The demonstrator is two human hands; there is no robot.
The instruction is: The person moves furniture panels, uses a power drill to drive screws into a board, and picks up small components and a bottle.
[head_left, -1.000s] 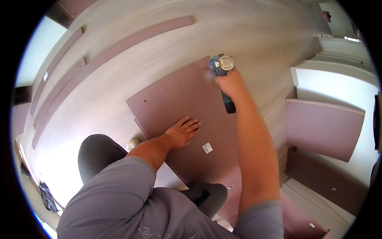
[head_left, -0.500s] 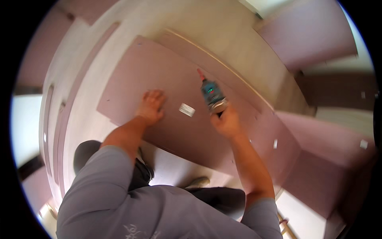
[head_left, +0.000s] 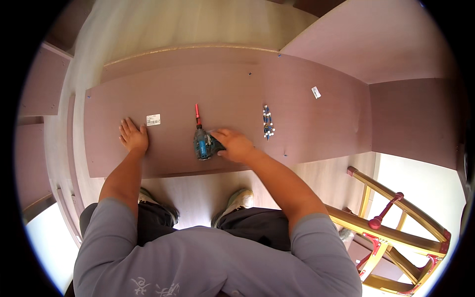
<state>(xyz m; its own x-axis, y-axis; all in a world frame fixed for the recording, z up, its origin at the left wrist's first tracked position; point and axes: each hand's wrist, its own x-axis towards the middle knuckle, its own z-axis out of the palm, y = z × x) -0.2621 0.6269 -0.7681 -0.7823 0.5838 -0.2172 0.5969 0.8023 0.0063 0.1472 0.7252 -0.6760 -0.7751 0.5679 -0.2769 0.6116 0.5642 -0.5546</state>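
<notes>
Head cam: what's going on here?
A person leans over a long brown panel lying flat. The right hand rests on a teal power driver with a red bit, lying on the panel. The left hand is pressed flat beside a white sticker. A small cluster of blue-and-white fasteners lies right of the driver.

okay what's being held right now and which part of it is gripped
The right hand grips the teal power driver by its body, with the tool lying on the brown panel. The left hand holds nothing; it rests flat on the panel.
</notes>
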